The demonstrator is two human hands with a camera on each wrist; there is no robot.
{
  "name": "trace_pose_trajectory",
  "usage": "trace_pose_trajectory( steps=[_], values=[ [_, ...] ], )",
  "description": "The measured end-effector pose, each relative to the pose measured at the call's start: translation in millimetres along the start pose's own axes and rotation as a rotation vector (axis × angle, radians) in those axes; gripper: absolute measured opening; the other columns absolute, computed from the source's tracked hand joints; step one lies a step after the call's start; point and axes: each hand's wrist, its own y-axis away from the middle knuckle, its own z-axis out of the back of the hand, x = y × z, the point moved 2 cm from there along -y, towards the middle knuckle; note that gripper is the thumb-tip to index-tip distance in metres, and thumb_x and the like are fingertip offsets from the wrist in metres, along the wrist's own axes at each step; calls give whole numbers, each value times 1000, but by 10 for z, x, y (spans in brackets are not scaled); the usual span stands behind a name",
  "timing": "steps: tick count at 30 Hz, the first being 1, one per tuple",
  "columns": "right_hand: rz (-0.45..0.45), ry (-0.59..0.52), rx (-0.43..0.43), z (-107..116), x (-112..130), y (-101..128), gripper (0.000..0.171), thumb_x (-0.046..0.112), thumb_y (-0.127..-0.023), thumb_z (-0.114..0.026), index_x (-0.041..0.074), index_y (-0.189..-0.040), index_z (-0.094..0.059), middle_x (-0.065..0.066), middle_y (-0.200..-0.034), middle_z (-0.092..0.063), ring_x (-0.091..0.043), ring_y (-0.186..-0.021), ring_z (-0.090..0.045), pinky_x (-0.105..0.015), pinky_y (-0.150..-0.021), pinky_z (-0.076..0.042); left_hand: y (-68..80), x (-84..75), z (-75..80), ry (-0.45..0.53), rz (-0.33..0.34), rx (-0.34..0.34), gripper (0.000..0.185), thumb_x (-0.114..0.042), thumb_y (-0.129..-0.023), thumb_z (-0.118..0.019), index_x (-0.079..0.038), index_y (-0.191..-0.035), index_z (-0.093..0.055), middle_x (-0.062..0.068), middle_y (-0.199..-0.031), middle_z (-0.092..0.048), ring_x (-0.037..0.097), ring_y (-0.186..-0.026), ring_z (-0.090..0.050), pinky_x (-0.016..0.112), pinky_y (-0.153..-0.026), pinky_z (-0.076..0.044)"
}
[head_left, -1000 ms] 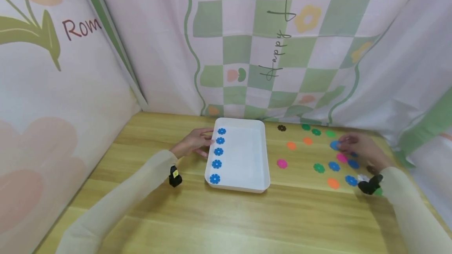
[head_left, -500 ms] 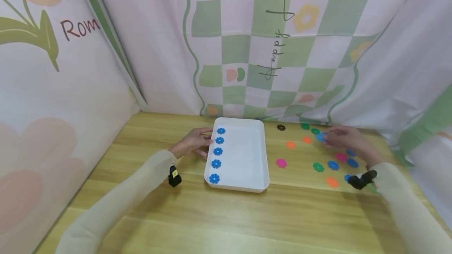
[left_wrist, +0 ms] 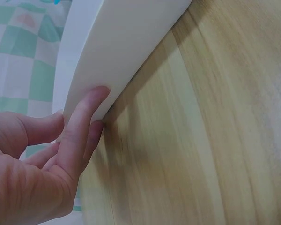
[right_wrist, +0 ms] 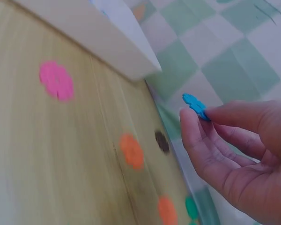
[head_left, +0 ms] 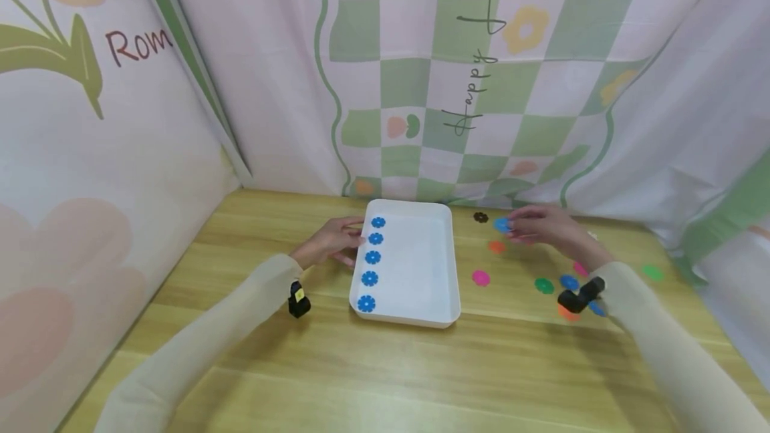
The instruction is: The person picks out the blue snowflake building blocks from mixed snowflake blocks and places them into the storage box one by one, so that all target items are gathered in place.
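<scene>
My right hand pinches a blue flower-shaped plastic disc between thumb and index finger, raised above the table. It is right of the white tray, near the back edge. Along the tray's left side runs a column of several blue discs. My left hand rests against the tray's left side. In the left wrist view, its fingers lie loosely extended on the outer wall and the thumb tip is at the rim.
Several loose discs lie right of the tray: a pink disc, an orange disc, a brown disc, a green disc and a blue disc. My right forearm covers some. A patterned curtain hangs behind the table.
My right hand has lifted the blue disc from the scattered pieces and carried it left toward the tray. My left hand and the tray have stayed in place.
</scene>
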Motion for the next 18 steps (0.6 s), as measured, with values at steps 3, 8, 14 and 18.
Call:
trace_pose_trajectory(
  steps=[3,8,14,18],
  values=[
    [-1,-48,15,-129,113,-77,48,15,-107,-61,-17,-139,-47,-15,-116,-75,-17,-103,-76,-35,-97,-64,-7,2,-4,1,3,-3,63,-6,-105,-61,-13,-163,-37,20,-161,-45,40,-131,-62,37,-75,-69],
    [-5,-114,29,-351,308,-238,45,10,-107,-60,-20,-138,-47,-10,-112,-75,-16,-100,-76,-40,-97,-64,-15,-1,-8,-6,-1,-4,63,-6,-105,-61,-12,-163,-36,21,-161,-45,40,-130,-62,37,-74,-69],
    [7,-155,44,-613,476,-426,41,7,-105,-62,-20,-133,-50,-10,-107,-76,-15,-96,-76,-40,-98,-63,-2,-17,-6,-9,-9,1,64,-6,-106,-60,-11,-164,-34,21,-162,-44,40,-131,-62,36,-73,-69],
    [3,-209,62,-804,545,-586,38,2,-105,-59,-22,-133,-51,-12,-105,-77,-14,-92,-76,-38,-96,-64,0,-19,-4,-15,-15,3,64,-6,-106,-60,-10,-164,-34,21,-162,-44,40,-131,-62,36,-73,-69]
  ],
)
